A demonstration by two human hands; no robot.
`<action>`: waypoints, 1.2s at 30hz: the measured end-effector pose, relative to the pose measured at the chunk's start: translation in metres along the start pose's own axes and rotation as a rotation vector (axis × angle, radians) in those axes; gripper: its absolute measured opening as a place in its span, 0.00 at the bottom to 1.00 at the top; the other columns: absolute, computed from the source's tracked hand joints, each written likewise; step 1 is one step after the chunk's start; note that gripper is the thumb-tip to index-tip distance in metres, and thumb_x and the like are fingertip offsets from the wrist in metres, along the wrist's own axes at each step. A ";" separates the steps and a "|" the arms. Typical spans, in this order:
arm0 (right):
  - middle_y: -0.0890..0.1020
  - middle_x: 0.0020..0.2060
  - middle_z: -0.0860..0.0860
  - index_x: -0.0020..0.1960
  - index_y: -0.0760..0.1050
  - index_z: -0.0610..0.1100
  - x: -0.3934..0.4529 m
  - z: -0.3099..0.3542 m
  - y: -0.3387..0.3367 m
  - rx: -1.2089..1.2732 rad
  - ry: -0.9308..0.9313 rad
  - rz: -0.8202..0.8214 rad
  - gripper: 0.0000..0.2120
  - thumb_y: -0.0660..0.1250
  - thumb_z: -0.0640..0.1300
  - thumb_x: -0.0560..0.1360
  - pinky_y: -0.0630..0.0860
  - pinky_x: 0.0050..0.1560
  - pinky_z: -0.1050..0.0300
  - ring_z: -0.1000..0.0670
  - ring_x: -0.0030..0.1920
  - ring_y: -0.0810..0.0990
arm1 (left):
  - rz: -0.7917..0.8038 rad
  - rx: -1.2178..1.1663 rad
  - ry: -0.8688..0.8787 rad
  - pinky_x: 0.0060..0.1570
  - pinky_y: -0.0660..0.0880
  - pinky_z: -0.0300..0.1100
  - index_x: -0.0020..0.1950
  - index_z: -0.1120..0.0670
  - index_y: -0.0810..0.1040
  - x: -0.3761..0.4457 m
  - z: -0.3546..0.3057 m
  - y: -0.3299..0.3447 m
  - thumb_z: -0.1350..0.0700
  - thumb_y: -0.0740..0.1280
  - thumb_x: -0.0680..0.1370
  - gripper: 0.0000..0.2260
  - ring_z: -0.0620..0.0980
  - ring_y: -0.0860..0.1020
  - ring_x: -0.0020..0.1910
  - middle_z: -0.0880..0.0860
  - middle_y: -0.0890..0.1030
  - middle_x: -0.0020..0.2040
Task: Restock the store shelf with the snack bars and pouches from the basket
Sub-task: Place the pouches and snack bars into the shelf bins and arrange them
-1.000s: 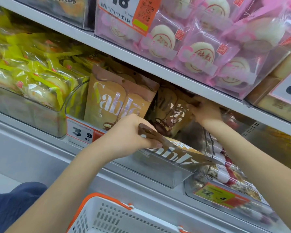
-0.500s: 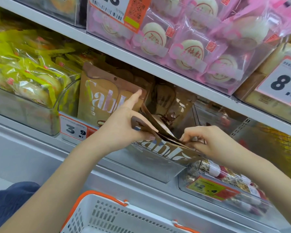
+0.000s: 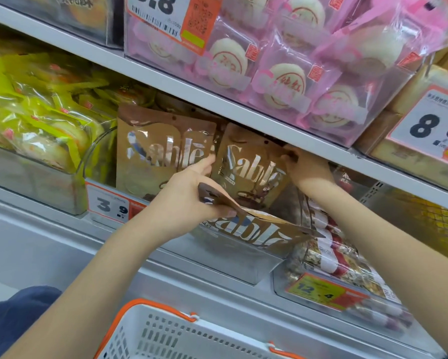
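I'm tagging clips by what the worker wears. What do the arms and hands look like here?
Both arms are bare as far as the picture shows: no sleeves, gloves, watch or bracelets. The left hand and right hand show no rings on the parts in view. Dark blue cloth at the lower left looks like the person's clothing.

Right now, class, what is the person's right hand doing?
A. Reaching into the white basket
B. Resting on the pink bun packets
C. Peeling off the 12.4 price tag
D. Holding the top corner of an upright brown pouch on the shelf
D: the right hand pinches the top corner of the upright brown pouch under the shelf edge, while the left hand grips other pouches.
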State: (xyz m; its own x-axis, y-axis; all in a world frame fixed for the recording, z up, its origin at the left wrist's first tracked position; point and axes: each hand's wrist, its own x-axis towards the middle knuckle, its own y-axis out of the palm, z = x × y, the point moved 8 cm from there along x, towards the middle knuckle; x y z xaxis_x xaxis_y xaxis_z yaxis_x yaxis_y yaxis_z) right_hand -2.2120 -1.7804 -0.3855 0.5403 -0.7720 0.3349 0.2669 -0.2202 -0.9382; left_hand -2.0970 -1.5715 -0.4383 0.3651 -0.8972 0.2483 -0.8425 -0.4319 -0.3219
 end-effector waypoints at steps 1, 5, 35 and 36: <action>0.75 0.63 0.42 0.68 0.70 0.42 0.007 -0.001 0.004 -0.013 0.001 -0.004 0.18 0.56 0.49 0.81 0.71 0.61 0.46 0.39 0.62 0.74 | -0.002 -0.002 0.001 0.69 0.65 0.46 0.43 0.50 0.86 0.000 -0.001 0.000 0.60 0.78 0.65 0.09 0.41 0.65 0.70 0.43 0.63 0.75; 0.77 0.60 0.38 0.62 0.72 0.37 0.025 -0.004 0.011 -0.031 -0.007 -0.080 0.16 0.57 0.46 0.81 0.70 0.61 0.45 0.37 0.61 0.74 | 0.000 -0.014 0.016 0.67 0.68 0.47 0.38 0.43 0.84 -0.001 -0.005 -0.001 0.60 0.78 0.65 0.11 0.41 0.69 0.68 0.44 0.68 0.71; 0.74 0.36 0.51 0.43 0.71 0.43 -0.059 0.045 -0.018 -0.017 -0.441 0.228 0.09 0.64 0.48 0.78 0.65 0.37 0.53 0.43 0.43 0.77 | -0.174 0.207 -0.056 0.31 0.68 0.23 0.38 0.42 0.73 -0.008 0.005 -0.015 0.54 0.76 0.69 0.13 0.36 0.74 0.36 0.37 0.75 0.38; 0.73 0.36 0.49 0.42 0.71 0.42 -0.048 0.042 -0.014 -0.008 -0.364 0.230 0.13 0.65 0.51 0.77 0.66 0.38 0.52 0.44 0.42 0.76 | -0.172 0.237 -0.063 0.30 0.68 0.25 0.37 0.45 0.74 -0.007 0.008 -0.016 0.55 0.76 0.70 0.11 0.38 0.74 0.36 0.39 0.76 0.37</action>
State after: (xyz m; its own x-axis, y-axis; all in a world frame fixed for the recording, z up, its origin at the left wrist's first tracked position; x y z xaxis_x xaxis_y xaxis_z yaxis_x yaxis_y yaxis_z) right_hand -2.2083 -1.7155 -0.3848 0.8318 -0.5409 0.1248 0.1012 -0.0732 -0.9922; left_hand -2.0828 -1.5592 -0.4422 0.5245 -0.8097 0.2632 -0.6529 -0.5809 -0.4861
